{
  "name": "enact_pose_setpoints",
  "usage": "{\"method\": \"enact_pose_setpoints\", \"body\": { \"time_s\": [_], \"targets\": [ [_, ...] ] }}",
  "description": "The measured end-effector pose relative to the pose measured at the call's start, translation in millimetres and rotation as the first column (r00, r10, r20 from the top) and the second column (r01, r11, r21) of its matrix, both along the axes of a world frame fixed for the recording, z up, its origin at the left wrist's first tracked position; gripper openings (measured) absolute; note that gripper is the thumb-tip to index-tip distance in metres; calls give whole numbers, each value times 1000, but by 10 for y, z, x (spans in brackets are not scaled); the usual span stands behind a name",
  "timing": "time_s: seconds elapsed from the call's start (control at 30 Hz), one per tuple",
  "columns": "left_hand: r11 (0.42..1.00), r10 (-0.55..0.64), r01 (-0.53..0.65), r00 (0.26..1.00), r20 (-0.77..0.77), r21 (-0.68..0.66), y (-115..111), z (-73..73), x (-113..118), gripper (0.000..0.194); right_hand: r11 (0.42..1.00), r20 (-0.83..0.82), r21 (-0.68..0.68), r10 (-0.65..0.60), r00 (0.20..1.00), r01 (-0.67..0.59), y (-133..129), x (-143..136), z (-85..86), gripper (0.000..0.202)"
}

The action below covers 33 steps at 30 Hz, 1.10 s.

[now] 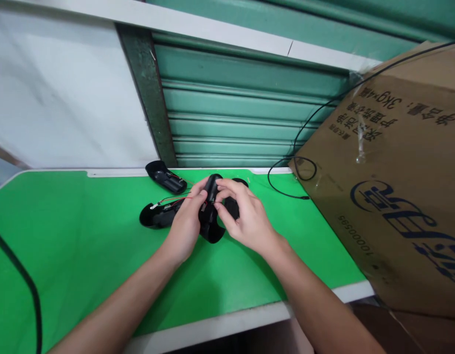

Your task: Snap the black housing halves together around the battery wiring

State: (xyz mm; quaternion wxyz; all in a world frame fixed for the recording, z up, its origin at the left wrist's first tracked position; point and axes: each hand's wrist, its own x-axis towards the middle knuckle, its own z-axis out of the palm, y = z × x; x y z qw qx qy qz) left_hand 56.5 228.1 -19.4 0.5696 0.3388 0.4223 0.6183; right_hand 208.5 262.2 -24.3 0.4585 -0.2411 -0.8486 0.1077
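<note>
Between both hands is a small, dark, rounded plastic piece [213, 186], raised above the green tabletop. My left hand [185, 223] grips its left side between thumb and fingers. My right hand [247, 211] is closed at its right side, fingertips pinching near its lower end, where a tiny detail is too small to make out. Just below the fingers sits a black curved shell [212, 232]. Left of my left hand lies another black shell [154, 217] with red and black wires and a small white connector [154, 206]. Partly hidden behind my right hand is a further black part [233, 208].
A third wired black shell [164, 177] rests near the back edge of the green tabletop [83, 236]. A large cardboard box [389, 172] leans in at the right. A loose black cable [286, 192] crosses the back right; green shutter slats [249, 103] stand behind.
</note>
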Motion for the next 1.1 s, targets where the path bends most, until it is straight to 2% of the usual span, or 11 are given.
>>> {"method": "enact_pose_setpoints", "body": {
  "time_s": [0.17, 0.37, 0.53, 0.7, 0.87, 1.0, 1.1],
  "targets": [
    [999, -22, 25, 996, -87, 42, 2, -21, -6, 49, 998, 5, 62, -15, 1000, 14, 13, -14, -21, 52],
    [999, -5, 12, 988, -152, 46, -8, -2, 10, 47, 997, -1, 64, -41, 999, 41, 9, -14, -40, 49],
    [999, 21, -14, 985, -171, 37, -13, -15, 17, 47, 995, 5, 68, -74, 997, 74, -10, -20, -59, 48],
    [999, 44, -38, 982, -184, 37, -21, -51, 21, 46, 981, -4, 158, -117, 993, 116, -32, -57, -66, 45],
    [999, 50, -45, 983, -178, 30, -39, -49, 26, 46, 971, -20, 186, -148, 989, 149, -51, -95, -77, 44],
    [999, 36, -31, 987, -157, 34, -31, -46, 23, 47, 964, -3, 230, -133, 991, 130, -47, -110, -65, 42],
    [996, 16, 0, 986, -168, 90, -24, -69, 2, 54, 948, 32, 282, -164, 986, 149, -46, -103, -43, 34]
  ]
}}
